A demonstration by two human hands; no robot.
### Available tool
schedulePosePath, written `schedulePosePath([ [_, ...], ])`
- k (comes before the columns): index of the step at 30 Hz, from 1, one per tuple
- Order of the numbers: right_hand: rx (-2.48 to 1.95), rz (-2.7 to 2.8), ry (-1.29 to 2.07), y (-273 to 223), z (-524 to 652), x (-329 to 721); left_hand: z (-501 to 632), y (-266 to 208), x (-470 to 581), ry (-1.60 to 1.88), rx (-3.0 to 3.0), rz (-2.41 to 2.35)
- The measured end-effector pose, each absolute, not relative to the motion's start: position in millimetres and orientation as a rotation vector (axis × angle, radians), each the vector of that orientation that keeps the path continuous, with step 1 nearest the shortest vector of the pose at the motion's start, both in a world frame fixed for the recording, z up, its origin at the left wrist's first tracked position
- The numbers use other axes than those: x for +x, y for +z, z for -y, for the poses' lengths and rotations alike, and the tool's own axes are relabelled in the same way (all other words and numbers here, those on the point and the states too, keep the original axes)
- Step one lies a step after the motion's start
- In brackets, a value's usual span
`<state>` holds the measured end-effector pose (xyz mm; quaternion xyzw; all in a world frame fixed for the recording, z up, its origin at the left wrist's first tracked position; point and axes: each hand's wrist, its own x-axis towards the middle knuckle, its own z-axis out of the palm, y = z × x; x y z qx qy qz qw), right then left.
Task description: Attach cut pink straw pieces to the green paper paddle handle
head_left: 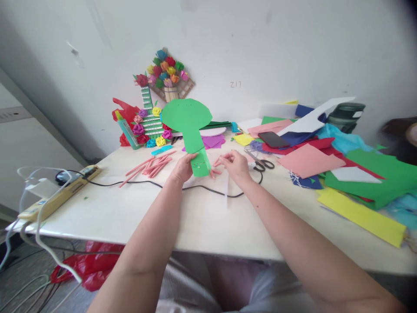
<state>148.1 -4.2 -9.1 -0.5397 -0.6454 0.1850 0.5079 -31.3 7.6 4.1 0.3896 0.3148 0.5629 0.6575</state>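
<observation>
Left hand (184, 168) grips the lower stem of the green paper cutout (190, 126), fingers closed on it, cutout upright above the desk (202, 221). Right hand (235, 166) just right of the stem, fingers pinched narrow; what they hold cannot be told. Black cable (208, 189) lies below the cutout. Pink paper sticks (153, 166) left of it, scissors (262, 163) right. Paper flower display (159, 93) behind, against the wall.

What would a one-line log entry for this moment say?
left hand: holds green paper cutout upright | right hand: pinches pink paper stick beside cutout | scissors: on table
</observation>
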Motion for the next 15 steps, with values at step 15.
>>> schedulePosePath([
  [15, -2.087, 2.025, -0.225, 14.9, 2.5, 198.4, -22.0, -5.7, -39.7, 1.548, 0.861, -0.767],
])
